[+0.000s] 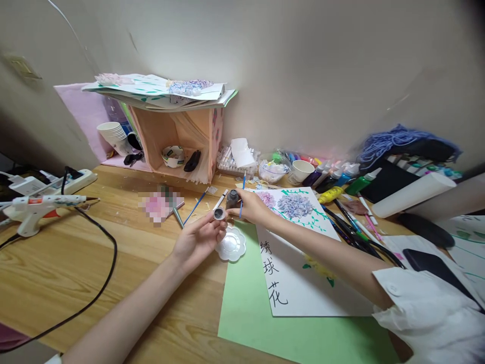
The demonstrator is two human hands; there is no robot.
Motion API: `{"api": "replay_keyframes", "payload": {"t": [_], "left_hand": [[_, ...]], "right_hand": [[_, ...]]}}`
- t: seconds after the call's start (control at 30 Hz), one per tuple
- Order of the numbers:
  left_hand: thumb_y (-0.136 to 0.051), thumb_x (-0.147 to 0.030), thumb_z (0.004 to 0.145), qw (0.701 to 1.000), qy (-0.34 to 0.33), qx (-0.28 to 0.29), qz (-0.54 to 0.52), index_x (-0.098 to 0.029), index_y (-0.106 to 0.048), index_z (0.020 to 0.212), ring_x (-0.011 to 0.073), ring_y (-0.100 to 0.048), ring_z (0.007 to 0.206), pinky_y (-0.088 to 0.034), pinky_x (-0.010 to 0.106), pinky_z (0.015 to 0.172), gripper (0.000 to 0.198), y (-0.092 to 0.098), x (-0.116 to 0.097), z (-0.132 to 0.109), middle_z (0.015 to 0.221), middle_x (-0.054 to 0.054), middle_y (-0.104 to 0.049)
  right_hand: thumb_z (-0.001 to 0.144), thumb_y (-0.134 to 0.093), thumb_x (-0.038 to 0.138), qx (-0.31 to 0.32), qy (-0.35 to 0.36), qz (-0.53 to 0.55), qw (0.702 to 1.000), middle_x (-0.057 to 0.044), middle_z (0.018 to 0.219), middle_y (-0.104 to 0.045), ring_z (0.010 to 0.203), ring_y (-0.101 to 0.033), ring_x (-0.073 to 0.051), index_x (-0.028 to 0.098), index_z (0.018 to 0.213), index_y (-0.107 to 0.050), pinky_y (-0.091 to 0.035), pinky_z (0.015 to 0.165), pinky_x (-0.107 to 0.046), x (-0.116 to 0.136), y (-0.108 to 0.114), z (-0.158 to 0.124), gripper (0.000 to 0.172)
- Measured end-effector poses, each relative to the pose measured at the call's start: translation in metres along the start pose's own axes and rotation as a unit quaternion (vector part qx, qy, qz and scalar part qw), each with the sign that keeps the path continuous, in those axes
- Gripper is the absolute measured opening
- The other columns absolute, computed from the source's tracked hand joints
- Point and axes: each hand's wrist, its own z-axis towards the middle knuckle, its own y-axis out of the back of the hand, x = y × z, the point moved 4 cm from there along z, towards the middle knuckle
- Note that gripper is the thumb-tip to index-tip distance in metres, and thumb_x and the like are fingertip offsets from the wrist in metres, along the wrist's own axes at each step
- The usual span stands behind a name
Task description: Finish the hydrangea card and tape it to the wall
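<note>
Writing: three black handwritten characters, 绣球花 [270, 266], read downward along the left edge of the white sheet [303, 301], which lay over a green sheet [242, 323]. Print on the patterned bowl [173, 156] and on the orange label of the glue gun [35, 207] was too small to read.

Main items: a dark grey bottle [231, 200] with a rounded top was gripped by the curled fingers of the right hand [253, 206], above the top left corner of the white sheet. A slim blue rod [241, 205] stood near upright against the same fingers; whether it was pinched could not be told. The left hand [200, 237], palm turned up, held a small round cup [219, 214] between thumb and fingers, its remaining fingers loosely bent. The cup showed a pale rim and a dark interior; it was just beside the bottle, and contact between the two could not be determined.

Surroundings: a scalloped white palette [231, 245] lay just below the hands, near the green sheet's edge. The white sheet bore a blue-violet textured flower cluster [295, 206] with green leaves.
</note>
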Motion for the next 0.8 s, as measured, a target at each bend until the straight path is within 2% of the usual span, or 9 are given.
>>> {"api": "replay_keyframes", "payload": {"t": [0.17,0.23,0.3,0.4,0.47,0.53,0.6,0.8], "left_hand": [[-0.052,-0.010,0.084,1.000,0.006,0.000,0.001,-0.009,-0.061,0.088,0.0102,-0.058,0.069,-0.052,0.018,0.066,0.010,0.003,0.004,0.002,0.083,0.008,-0.058],[-0.051,-0.011,0.085,1.000,0.010,0.000,-0.004,-0.008,-0.061,0.088,0.0103,-0.058,0.070,-0.052,0.018,0.066,0.011,0.005,0.006,0.003,0.083,0.008,-0.058],[-0.050,-0.012,0.086,1.000,0.014,0.002,-0.009,-0.008,-0.062,0.088,0.0103,-0.057,0.070,-0.051,0.018,0.067,0.012,0.006,0.010,0.003,0.084,0.008,-0.059],[-0.053,-0.014,0.086,0.999,0.032,0.010,-0.008,-0.008,-0.063,0.088,0.0098,-0.057,0.070,-0.051,0.017,0.068,0.012,0.008,0.019,0.002,0.084,0.008,-0.059],[-0.057,-0.017,0.085,0.998,0.054,0.016,-0.005,-0.008,-0.064,0.088,0.0098,-0.057,0.071,-0.050,0.017,0.069,0.012,0.008,0.027,0.000,0.083,0.008,-0.059],[-0.062,-0.020,0.082,0.997,0.073,0.019,0.001,-0.009,-0.065,0.086,0.0104,-0.058,0.072,-0.050,0.018,0.069,0.012,0.008,0.035,-0.002,0.083,0.008,-0.060],[-0.067,-0.022,0.079,0.997,0.077,0.024,0.011,-0.010,-0.066,0.084,0.0109,-0.058,0.074,-0.049,0.018,0.070,0.013,0.008,0.041,-0.003,0.083,0.007,-0.061],[-0.073,-0.025,0.073,0.994,0.069,0.051,0.068,-0.013,-0.068,0.088,0.0111,-0.057,0.078,-0.045,0.020,0.074,0.021,0.009,0.049,-0.004,0.084,0.004,-0.062]], "right_hand": [[0.071,-0.073,0.032,-0.019,0.046,0.020,0.999,-0.012,0.104,-0.065,0.093,-0.061,-0.023,0.017,0.108,-0.055,-0.045,0.080,-0.036,0.005,0.015,-0.008,0.044],[0.079,-0.064,0.037,-0.046,0.046,0.041,0.997,-0.011,0.108,-0.064,0.097,-0.060,-0.023,0.018,0.108,-0.055,-0.045,0.083,-0.038,0.012,0.031,-0.022,0.035],[0.091,-0.046,0.040,-0.086,0.035,0.095,0.991,-0.008,0.102,-0.065,0.091,-0.061,-0.020,0.021,0.104,-0.058,-0.045,0.080,-0.036,0.022,0.051,-0.046,0.026],[0.097,-0.022,0.043,-0.168,0.048,0.214,0.961,-0.003,0.080,-0.063,0.073,-0.059,-0.016,0.026,0.110,-0.058,-0.045,0.071,-0.034,0.040,0.080,-0.095,0.042],[0.096,-0.024,0.044,-0.193,0.050,0.257,0.946,-0.004,0.080,-0.061,0.070,-0.057,-0.016,0.028,0.102,-0.063,-0.044,0.069,-0.034,0.050,0.091,-0.127,0.042],[0.095,-0.033,0.040,-0.183,0.042,0.274,0.943,-0.003,0.075,-0.060,0.070,-0.056,-0.017,0.028,0.092,-0.064,-0.043,0.068,-0.033,0.056,0.092,-0.149,0.033],[0.095,-0.035,0.038,-0.149,0.045,0.281,0.947,-0.004,0.070,-0.060,0.069,-0.056,-0.019,0.027,0.086,-0.063,-0.042,0.065,-0.033,0.060,0.088,-0.161,0.031],[0.096,-0.032,0.038,-0.095,0.095,0.240,0.961,-0.005,0.070,-0.061,0.066,-0.056,-0.017,0.021,0.083,-0.062,-0.041,0.061,-0.032,0.071,0.079,-0.157,0.036]]}}
